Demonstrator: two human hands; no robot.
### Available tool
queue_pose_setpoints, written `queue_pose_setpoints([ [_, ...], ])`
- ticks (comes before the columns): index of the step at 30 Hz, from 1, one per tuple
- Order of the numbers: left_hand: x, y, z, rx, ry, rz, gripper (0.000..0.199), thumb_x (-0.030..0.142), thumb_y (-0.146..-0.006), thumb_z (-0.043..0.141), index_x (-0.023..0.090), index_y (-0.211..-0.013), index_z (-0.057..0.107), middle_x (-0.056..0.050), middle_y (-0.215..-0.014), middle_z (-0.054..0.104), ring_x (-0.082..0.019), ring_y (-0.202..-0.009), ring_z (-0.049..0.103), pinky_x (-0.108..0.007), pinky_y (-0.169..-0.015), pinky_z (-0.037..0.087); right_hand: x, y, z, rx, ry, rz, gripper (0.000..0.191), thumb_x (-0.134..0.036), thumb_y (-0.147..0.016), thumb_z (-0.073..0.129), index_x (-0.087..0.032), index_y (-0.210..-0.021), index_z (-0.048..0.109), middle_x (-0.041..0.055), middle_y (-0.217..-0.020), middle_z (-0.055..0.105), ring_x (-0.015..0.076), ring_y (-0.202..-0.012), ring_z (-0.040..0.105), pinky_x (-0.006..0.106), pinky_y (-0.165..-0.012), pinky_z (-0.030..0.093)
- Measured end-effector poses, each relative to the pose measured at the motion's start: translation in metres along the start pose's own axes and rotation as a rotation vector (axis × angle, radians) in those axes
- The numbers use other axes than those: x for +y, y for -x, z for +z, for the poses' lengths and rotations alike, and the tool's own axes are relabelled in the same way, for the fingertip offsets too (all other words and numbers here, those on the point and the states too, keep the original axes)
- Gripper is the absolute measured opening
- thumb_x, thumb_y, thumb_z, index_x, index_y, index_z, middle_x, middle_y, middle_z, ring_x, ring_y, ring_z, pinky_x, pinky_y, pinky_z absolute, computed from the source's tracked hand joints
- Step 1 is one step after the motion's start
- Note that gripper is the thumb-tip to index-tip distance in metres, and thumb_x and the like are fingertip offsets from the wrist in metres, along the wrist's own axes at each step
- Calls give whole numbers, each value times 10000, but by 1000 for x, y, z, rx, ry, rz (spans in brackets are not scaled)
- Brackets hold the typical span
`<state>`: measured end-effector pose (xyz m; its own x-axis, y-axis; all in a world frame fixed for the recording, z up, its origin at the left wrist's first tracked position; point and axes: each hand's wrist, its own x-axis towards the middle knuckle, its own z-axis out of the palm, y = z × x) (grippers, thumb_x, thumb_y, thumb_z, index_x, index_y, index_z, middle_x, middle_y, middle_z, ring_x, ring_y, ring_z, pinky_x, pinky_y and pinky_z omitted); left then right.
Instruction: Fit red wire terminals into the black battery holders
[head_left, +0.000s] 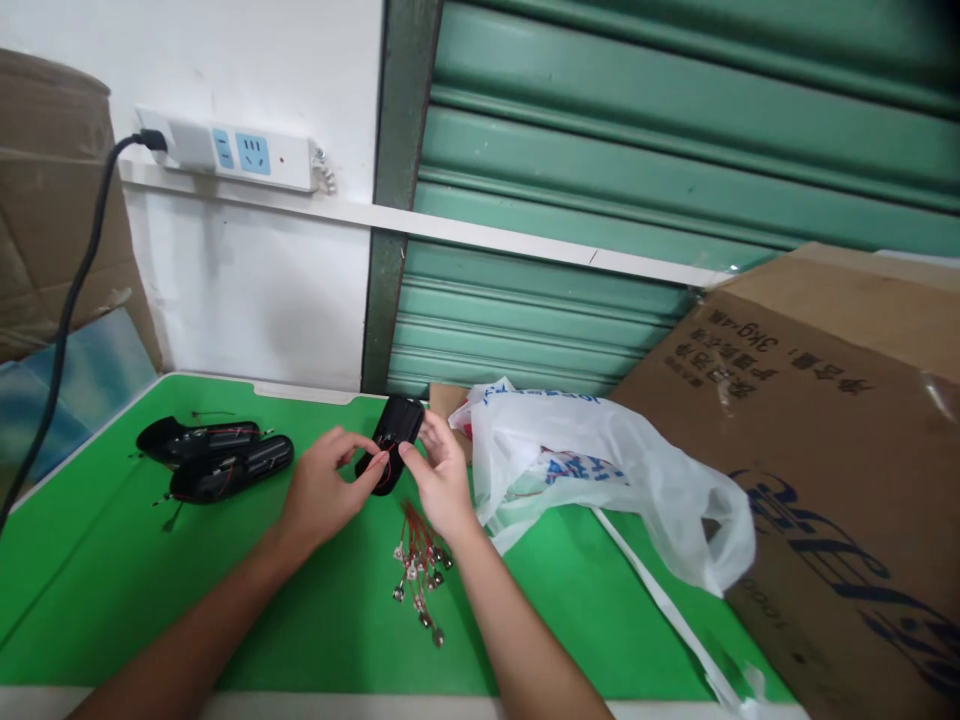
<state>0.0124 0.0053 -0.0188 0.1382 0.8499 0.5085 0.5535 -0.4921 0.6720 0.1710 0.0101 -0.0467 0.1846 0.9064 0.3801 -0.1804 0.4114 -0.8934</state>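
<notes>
A black plastic shell is held tilted above the green tabletop, with thin red wire inside it. My right hand grips the shell's right edge, thumb on the inner face and fingers behind. Over the lower part of the shell, my left hand has thumb and forefinger pinched together at the red wire. Just below the hands lies a bundle of red wires with small metal ends. To the left rest two more black shells with wires and metal pieces in them.
A white plastic bag lies right of my hands, with a white strip running toward the front edge. A large cardboard box stands at the right. A power strip with a black cable hangs on the wall.
</notes>
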Motion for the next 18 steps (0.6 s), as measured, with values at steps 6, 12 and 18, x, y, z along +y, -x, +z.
queue_pose_setpoints([
  [6, -2, 1, 4, 23, -7, -17, 173, 358, -854, 659, 206, -862, 741, 41, -642, 458, -151, -607, 481, -271, -604, 348, 1, 4, 5, -31, -16, -10, 395, -277, -833, 725, -252, -1219, 646, 72, -1197, 741, 240, -1143, 675, 390, -970, 561],
  [12, -1, 0, -1, -24, 68, -23, 167, 288, -861, 573, 201, -788, 696, 36, -635, 439, -155, -616, 468, -286, -622, 348, 2, 0, 1, -29, -50, 71, 431, -283, -783, 770, -258, -1205, 687, 56, -1193, 745, 239, -1133, 673, 403, -1015, 531],
  [18, -8, -4, 3, 37, 554, -260, 393, 279, -762, 630, 219, -1149, 657, -40, -1010, 646, -224, -974, 608, -336, -847, 480, -6, -1, -3, -76, -256, 375, 545, -323, -700, 837, -272, -1226, 706, 28, -1108, 727, 185, -881, 689, 294, -750, 566],
])
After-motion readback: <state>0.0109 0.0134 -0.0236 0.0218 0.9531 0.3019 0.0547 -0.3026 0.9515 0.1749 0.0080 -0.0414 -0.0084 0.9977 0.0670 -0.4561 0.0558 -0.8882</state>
